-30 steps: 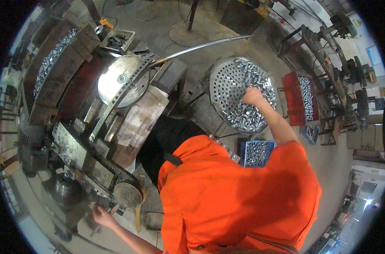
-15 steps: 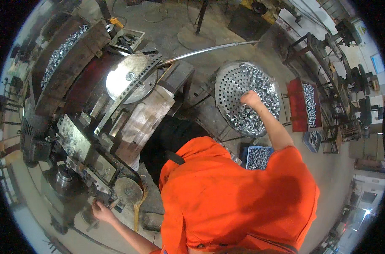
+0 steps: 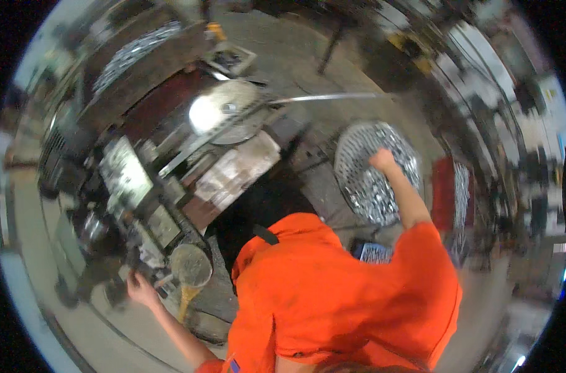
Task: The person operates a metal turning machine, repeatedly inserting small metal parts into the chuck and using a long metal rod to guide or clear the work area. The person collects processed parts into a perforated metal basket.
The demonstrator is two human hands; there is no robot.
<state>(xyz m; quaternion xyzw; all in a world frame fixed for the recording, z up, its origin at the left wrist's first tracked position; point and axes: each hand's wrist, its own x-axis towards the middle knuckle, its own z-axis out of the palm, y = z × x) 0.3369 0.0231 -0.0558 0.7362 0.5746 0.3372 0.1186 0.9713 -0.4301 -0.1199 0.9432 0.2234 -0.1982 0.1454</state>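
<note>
My right hand (image 3: 382, 160) is closed over a round perforated metal tray (image 3: 352, 154), its fingers curled; whatever it may hold is hidden. Shiny short metal pieces (image 3: 375, 202) are heaped over the tray's right and near parts. At the lower left, my left hand (image 3: 142, 291) is beside the near end of a workbench machine (image 3: 161, 227), close to a round grey disc (image 3: 191, 265). Motion smears its fingers, and I cannot tell whether they grip anything. A large bright metal disc (image 3: 211, 112) with a long perforated flat bar (image 3: 199, 144) across it sits on the machine's far side.
A red bin (image 3: 443, 193) of metal pieces stands right of the tray. A blue crate (image 3: 358, 248) with more pieces is partly behind my right arm. Beyond the machine is a long trough (image 3: 152, 62) of pieces. A metal rod (image 3: 332, 97) sticks out over the floor.
The whole view has shifted and blurred, with the machine and tray now lower and further right. My right hand stays over the tray, and my left hand stays by the machine's near end.
</note>
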